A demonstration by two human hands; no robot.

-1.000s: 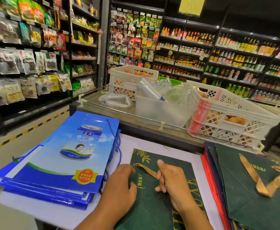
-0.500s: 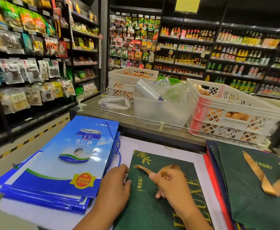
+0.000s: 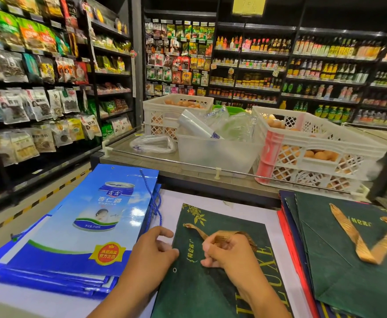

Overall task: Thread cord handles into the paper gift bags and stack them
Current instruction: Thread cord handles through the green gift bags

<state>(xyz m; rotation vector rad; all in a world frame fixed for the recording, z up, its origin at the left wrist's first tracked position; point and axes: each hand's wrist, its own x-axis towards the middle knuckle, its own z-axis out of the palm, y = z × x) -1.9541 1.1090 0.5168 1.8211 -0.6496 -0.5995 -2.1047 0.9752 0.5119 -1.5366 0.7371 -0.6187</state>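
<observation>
A flat dark green gift bag [image 3: 213,285] with gold lettering lies on the white table in front of me. A gold ribbon handle [image 3: 196,229] runs from its top left eyelet across the bag. My right hand [image 3: 228,251] grips the bunched ribbon over the bag's upper middle. My left hand [image 3: 152,251] holds the bag's left edge, thumb and fingers curled at the rim above a bare eyelet [image 3: 174,270]. A stack of green bags [image 3: 348,249] with gold ribbon handles lies at the right.
A pile of blue paper bags [image 3: 73,237] with blue cords lies at the left. Behind the table a counter holds white crates of eggs [image 3: 302,152] and a clear tub [image 3: 215,152]. Stocked shop shelves surround the aisle.
My right hand has gathered the gold ribbon, which lay flat before, and closed around it. My left hand has shifted from flat on the bag to its left edge.
</observation>
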